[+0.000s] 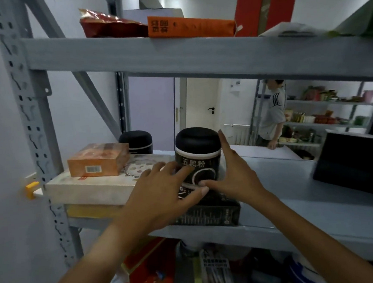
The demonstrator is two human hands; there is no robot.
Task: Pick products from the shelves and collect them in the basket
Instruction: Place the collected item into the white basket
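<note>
Both hands flank black jar [196, 156] near shelf [287, 220] front edge, fingers [226, 145] straight, not gripping. Rigid, probably slick; grip mid-body.

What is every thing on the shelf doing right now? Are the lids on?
Front black jar: upright, lid on, standing on a flat black box.
Left hand: open, fingers on the jar's front.
Right hand: open, flat against the jar's side.
Back black jar: upright, lid on.
Orange box: closed, lying on a white box.
</note>
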